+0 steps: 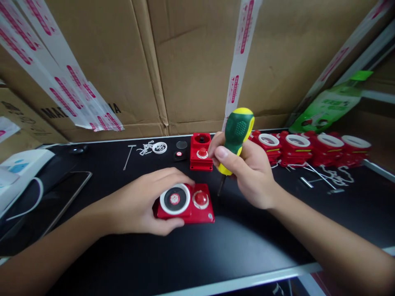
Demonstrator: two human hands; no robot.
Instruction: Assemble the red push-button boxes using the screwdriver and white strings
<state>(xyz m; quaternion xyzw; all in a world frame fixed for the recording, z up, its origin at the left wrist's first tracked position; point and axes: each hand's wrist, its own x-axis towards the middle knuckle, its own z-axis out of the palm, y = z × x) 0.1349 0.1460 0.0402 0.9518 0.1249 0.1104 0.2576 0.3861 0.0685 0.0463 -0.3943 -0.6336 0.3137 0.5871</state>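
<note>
A red box-shaped device [188, 216] lies on the black tabletop, with a white ring round a black disc on its left part and a clear red dome on its right. My left hand [148, 201] is closed round its left end, thumb on the near side and fingers over the far side. In my right hand [249, 168] is a screwdriver [239, 130] with a green and yellow handle. Its shaft points down, just right of the device and apart from it. Behind stands a second red device [201, 153] with its round opening uncovered.
Several red devices [298, 148] stand in a row at the right, near small metal hammers [314, 179] and white cords. Behind are a small dish [159, 148], a metal rod [128, 157] and a black disc [179, 154]. A phone [66, 197] lies left; cardboard [191, 61] walls the back.
</note>
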